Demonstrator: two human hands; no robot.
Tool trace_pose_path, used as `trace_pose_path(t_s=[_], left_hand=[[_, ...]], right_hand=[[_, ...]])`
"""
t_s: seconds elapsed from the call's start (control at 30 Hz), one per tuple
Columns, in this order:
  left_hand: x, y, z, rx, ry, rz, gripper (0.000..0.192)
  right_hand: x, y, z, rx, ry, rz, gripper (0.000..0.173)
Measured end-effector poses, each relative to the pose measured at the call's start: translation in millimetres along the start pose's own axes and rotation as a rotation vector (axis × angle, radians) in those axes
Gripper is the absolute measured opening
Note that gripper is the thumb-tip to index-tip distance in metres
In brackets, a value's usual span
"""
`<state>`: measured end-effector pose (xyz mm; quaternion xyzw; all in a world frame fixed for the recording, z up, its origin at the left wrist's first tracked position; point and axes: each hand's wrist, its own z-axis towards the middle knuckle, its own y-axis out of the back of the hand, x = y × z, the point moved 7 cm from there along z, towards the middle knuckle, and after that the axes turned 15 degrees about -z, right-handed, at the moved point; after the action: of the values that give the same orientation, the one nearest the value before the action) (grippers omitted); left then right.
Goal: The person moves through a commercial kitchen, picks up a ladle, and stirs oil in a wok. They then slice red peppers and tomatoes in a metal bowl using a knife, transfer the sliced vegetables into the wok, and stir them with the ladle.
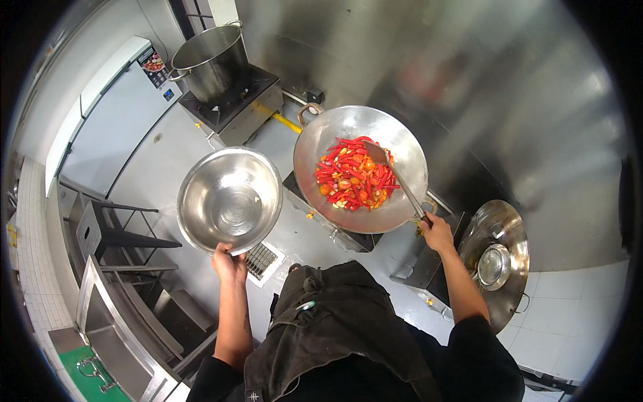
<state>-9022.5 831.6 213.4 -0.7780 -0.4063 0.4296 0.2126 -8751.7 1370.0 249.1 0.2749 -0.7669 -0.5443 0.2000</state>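
Note:
My left hand [229, 265] grips the near rim of a wide stainless steel bowl [236, 201], which it holds out over the floor. Only a small pale scrap shows on the bowl's inner wall. My right hand [436, 232] is closed around the dark handle of a metal wok spatula [408, 191]. The spatula's blade rests on the heap of red chillies [351, 176], in a large two-handled wok [402, 135]. Orange tomatoes [325, 189] and pale garlic-like pieces lie among the chillies. Under the wok stands a low gas stove [306, 201].
A tall stockpot [208, 60] stands on another burner [233, 108] at the back left. To my right, a second wok [495, 221] holds a small metal bowl [494, 266]. A steel sink [118, 346], a stool [95, 231] and a white chest freezer [120, 125] line the left. A drain grate [261, 261] lies in the floor.

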Motion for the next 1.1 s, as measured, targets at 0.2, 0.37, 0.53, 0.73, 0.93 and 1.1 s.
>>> trace_pose_path(t_s=[0.2, 0.37, 0.53, 0.73, 0.93, 1.1], left_hand=[[-30, 13, -5, -0.066, -0.045, -0.064, 0.026], [-63, 36, -21, -0.108, -0.052, -0.062, 0.028], [-81, 73, -39, -0.133, -0.127, -0.099, 0.029], [-89, 101, -94, -0.143, -0.241, -0.178, 0.04], [-77, 147, -222, -0.209, -0.431, -0.297, 0.055], [-51, 228, -354, -0.366, -0.579, -0.365, 0.067]], right_hand=[[48, -30, 27, -0.025, -0.133, -0.099, 0.054], [68, -21, 3, -0.055, 0.007, -0.158, 0.052], [54, 8, -71, -0.132, 0.181, -0.103, 0.051], [53, -46, -101, -0.159, 0.32, 0.043, 0.047], [33, -134, -100, -0.204, 0.373, -0.176, 0.059], [28, -119, -104, -0.355, 0.409, -0.234, 0.064]])
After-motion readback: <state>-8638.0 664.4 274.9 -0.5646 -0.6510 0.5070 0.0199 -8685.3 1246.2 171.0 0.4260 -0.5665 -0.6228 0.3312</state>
